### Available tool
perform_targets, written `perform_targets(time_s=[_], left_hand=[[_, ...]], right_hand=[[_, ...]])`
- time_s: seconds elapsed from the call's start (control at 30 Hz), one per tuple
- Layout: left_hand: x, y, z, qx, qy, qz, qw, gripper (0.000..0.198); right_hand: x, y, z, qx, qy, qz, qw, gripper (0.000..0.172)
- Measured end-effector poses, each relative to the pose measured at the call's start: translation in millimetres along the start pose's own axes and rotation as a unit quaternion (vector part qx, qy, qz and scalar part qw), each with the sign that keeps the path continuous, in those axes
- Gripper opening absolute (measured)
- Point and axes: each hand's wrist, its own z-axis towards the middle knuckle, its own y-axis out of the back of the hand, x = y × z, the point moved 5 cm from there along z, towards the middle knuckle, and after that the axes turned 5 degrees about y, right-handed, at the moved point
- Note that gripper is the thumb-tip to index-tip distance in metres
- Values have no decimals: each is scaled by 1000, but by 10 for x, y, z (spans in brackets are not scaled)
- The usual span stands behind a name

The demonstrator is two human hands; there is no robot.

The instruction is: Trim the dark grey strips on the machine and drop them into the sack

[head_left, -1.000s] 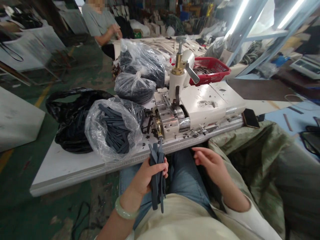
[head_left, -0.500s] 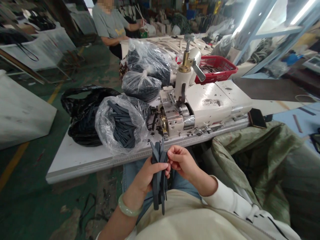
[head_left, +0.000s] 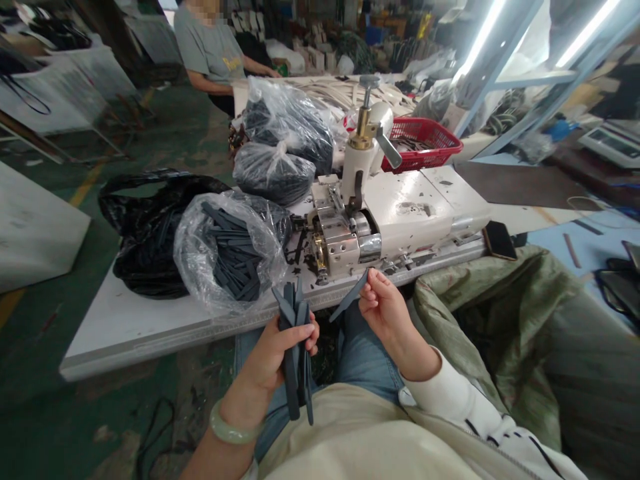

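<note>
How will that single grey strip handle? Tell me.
Probably fairly stiff: the strip juts straight from the right hand, no droop. Likely light: a pinch at one end holds it. Flat, like the bundle in the left hand, so unlikely to roll.

white table (head_left: 125,327) | cream machine (head_left: 400,207) bolted near middle | left of machine, touching: open clear bag of dark strips (head_left: 225,253) | further left: black bag (head_left: 145,233) | behind-left of machine: two tied clear bags (head_left: 273,173) | at machine's left foot: dark scraps (head_left: 300,250) | off its right end: phone (head_left: 495,240) | behind: red basket (head_left: 425,140)
</note>
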Motion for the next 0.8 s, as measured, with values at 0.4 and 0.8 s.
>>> perform_targets(time_s=[0.4, 0.8], left_hand=[[34, 0, 130, -122, -73, 51, 989, 25], [-332, -15, -149, -183, -295, 412, 842, 18]], right_hand=[[-170, 54, -59, 36, -3, -9, 999, 27], [-303, -98, -487, 159, -239, -130, 949, 32]])
